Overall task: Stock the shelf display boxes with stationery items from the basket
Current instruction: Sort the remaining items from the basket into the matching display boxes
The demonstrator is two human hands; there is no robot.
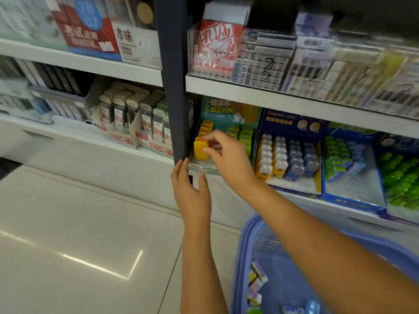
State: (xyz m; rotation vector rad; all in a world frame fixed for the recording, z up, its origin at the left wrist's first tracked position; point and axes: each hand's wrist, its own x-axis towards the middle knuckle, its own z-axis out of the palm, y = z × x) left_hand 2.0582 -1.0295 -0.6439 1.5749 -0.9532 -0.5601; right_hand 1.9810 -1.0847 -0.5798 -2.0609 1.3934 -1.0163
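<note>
At the shelf, teal display box [205, 168]: my left hand [192, 189] pinches its near edge.
Right hand [229, 155]: fingers pinching yellow item [200, 149].
Basket [240, 257]: near right.

— From my feed, what can't you make out around the teal cardboard display box [223, 114]?

— My right hand [229, 158] hides its middle row. Below it, the blue plastic basket [246, 245] is cut off by the bottom edge. The small packets [257, 282] inside are too blurred to read.

— And above?

— Clear acrylic trays [260, 62]: labels smeared, illegible.
</note>
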